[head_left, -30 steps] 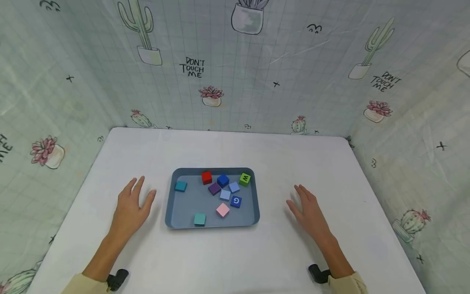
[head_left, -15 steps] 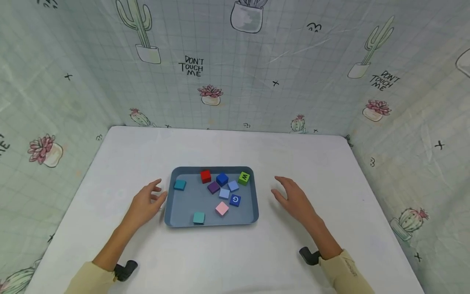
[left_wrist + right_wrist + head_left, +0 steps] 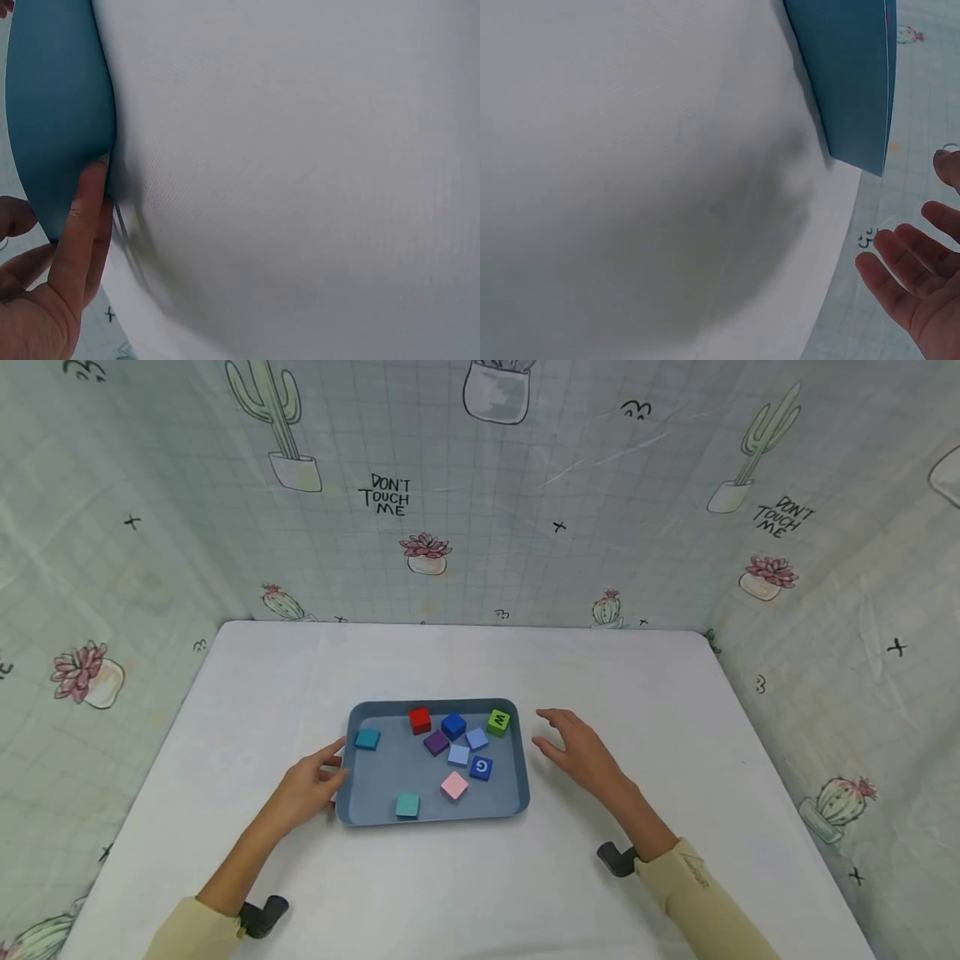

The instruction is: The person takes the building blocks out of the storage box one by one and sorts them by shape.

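Observation:
A shallow blue-grey tray [image 3: 375, 797] lies on the white table with several small coloured blocks in it. My left hand [image 3: 309, 789] grips the tray's left side, thumb at the rim; in the left wrist view its fingers [image 3: 79, 232] lie along the outside of the wall. Off the tray's right side, my right hand [image 3: 581, 756] hovers with fingers spread, holding nothing. Among the blocks are a red block [image 3: 420, 721], a green block [image 3: 498, 722] marked W, a blue block [image 3: 481, 767] marked G, a pink block [image 3: 453, 786] and a purple block [image 3: 436, 742].
The white table [image 3: 480, 885] extends around the tray on all sides. Cloth with cactus prints [image 3: 480, 502] hangs behind the table and along both sides. Each wrist wears a small black camera, the left camera [image 3: 264, 917] and the right camera [image 3: 617, 859].
Both hands have moved inward toward the tray. The left hand has reached its left side and taken hold there; the right hand has come near its right side. Tray and blocks keep their places.

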`<state>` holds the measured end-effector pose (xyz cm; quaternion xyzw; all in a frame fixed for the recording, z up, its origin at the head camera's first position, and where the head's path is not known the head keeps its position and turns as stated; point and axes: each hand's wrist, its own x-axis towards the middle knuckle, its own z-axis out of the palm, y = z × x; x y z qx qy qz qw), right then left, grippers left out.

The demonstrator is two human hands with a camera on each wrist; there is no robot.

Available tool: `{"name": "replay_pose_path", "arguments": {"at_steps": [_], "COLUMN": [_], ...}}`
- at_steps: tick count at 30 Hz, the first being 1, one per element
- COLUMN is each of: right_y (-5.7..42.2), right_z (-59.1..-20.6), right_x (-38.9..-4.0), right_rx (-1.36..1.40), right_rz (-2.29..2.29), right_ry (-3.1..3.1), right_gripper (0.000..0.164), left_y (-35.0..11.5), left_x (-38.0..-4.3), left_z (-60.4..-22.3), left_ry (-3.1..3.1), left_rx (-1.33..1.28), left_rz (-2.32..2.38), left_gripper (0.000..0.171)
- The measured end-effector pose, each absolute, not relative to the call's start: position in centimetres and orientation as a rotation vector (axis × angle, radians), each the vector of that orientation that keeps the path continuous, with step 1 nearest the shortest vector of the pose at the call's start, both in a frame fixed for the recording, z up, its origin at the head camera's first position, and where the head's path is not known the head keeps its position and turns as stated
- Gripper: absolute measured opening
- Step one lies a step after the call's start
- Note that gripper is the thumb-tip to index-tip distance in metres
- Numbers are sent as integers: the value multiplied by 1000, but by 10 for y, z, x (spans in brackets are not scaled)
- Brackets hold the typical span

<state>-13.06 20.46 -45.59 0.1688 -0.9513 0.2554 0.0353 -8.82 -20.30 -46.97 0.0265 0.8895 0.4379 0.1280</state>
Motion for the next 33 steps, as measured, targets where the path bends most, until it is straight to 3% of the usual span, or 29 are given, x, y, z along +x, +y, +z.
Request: {"name": "replay_pose_path", "arguments": {"at_steps": [33], "right_y": [163], "right_z": [-471], "right_x": [-152], "right_rx": [424], "right_rz": [742], "right_ry": [-2969], "right_gripper": [50], "left_y": [-206], "left_x": [-87], "left_z": [-476], "left_ry": [2448], "left_rx": [-51], "left_rz": [1418], "left_gripper": [58]}}
